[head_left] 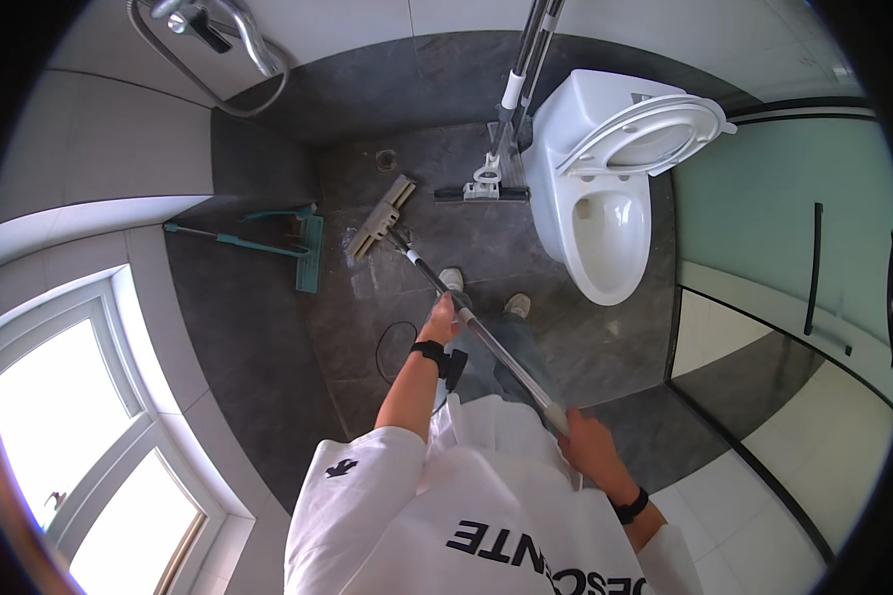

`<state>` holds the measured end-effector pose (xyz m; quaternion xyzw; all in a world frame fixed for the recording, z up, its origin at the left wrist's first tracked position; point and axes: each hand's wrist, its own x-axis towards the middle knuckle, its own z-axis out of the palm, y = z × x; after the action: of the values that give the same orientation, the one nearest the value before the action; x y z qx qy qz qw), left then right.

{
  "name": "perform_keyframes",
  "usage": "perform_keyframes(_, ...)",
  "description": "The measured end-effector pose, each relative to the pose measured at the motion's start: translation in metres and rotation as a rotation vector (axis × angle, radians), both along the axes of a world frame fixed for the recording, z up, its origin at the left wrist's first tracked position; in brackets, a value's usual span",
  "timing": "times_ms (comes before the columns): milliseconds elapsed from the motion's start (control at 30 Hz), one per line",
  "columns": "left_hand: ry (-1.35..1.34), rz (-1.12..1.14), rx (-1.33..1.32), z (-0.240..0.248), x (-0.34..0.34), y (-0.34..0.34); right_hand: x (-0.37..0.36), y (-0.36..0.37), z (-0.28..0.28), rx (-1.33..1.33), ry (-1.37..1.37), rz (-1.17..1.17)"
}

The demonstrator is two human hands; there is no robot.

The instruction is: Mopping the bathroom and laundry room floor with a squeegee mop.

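Observation:
Both my hands grip a long sponge mop with a silvery pole that slants from my right side down to the far left. My left hand is closed round the middle of the pole, with a dark strap on its wrist. Near the pole's upper end, close to my waist, my right hand is wrapped round the grip. The beige mop head lies tilted on the dark grey tiled floor, beside some wet-looking marks.
At the right stands a white toilet with its lid raised. A second mop leans beside it. Against the left wall rests a teal dustpan. A floor drain lies beyond the mop head; a thin black cable loops left of my legs.

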<state>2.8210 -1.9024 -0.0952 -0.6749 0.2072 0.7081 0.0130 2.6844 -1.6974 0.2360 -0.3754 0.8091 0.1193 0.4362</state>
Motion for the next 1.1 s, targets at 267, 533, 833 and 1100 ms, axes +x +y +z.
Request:
perform_keyframes(267,0.353,0.508,0.032,-0.021,0.018,0.049,0.005,0.028,0.004,-0.031,-0.049,0.099)
perform_keyframes(533,0.309,0.582,0.112,0.018,-0.01,0.121,-0.076,0.145,-0.036,0.291,-1.035,-0.971)
perform_keyframes(833,-0.352,-0.295,-0.394,-0.071,0.001,0.2,-0.039,0.208,-0.1,0.479,-1.121,-1.078)
perform_keyframes(1100,-0.282,-0.412,-0.316,-0.081,0.011,0.202,-0.021,0.2,-0.089,0.38,-0.774,-0.67)
